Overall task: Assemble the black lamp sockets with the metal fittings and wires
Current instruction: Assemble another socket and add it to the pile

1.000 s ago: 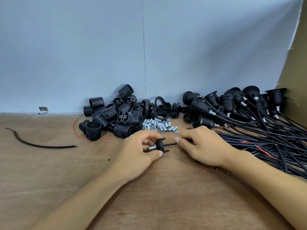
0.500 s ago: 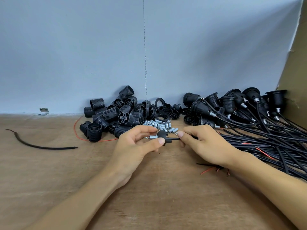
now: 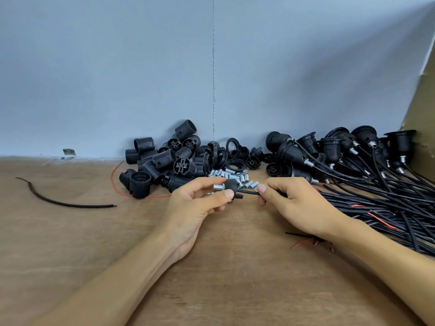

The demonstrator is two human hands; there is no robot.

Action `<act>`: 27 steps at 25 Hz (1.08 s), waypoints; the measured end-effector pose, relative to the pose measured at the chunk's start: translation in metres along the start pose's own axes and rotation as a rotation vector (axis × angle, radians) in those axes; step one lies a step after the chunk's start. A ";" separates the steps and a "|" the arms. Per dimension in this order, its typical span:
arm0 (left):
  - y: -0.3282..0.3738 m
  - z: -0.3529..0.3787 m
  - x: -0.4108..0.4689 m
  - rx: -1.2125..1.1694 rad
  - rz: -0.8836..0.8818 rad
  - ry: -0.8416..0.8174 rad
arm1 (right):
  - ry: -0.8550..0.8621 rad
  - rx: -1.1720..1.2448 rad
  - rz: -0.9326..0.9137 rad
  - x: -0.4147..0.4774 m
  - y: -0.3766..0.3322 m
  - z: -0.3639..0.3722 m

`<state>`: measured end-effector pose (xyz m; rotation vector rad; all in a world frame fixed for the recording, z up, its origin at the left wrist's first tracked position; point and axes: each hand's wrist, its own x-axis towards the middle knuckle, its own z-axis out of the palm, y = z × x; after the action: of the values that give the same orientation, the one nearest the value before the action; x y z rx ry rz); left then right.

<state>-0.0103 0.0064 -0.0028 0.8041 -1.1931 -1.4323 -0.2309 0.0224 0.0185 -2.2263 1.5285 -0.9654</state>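
My left hand [image 3: 197,205] pinches a small black socket cap [image 3: 231,188] with a silver metal fitting [image 3: 219,187] sticking out of its left side. My right hand [image 3: 296,203] pinches a black wire [image 3: 250,192] that runs into the cap's right side. Both hands hover just above the wooden table [image 3: 211,267], in front of a heap of loose metal fittings [image 3: 235,176]. Behind them to the left lies a pile of black threaded socket bodies [image 3: 164,165].
Black rings and caps [image 3: 237,156] lie at the back centre. Finished sockets with wires [image 3: 341,151] are stacked at the right, their cables [image 3: 388,203] spreading toward me. A stray black wire [image 3: 66,203] lies at the left. Red wire scraps [image 3: 303,243] sit under my right wrist. A blue wall stands close behind.
Both hands have lifted slightly and moved away from me with the cap and wire. The cap has turned in my left fingers, and my right fingertips have come closer to it.
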 end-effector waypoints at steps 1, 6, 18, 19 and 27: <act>0.000 0.000 -0.001 0.014 -0.001 -0.017 | -0.009 0.005 -0.004 0.000 0.000 0.001; 0.001 0.002 -0.002 0.012 -0.007 -0.050 | -0.023 -0.011 -0.009 -0.001 0.002 0.002; -0.010 0.028 -0.017 0.375 0.279 -0.038 | -0.161 -0.101 -0.042 0.002 0.001 0.010; -0.011 0.028 -0.017 0.380 0.299 -0.040 | -0.169 -0.099 -0.039 0.002 0.001 0.010; -0.010 0.025 -0.015 0.415 0.428 0.016 | -0.200 -0.003 0.039 0.002 -0.001 0.008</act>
<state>-0.0330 0.0269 -0.0069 0.7738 -1.5667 -0.8397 -0.2245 0.0198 0.0145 -2.2104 1.4789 -0.7059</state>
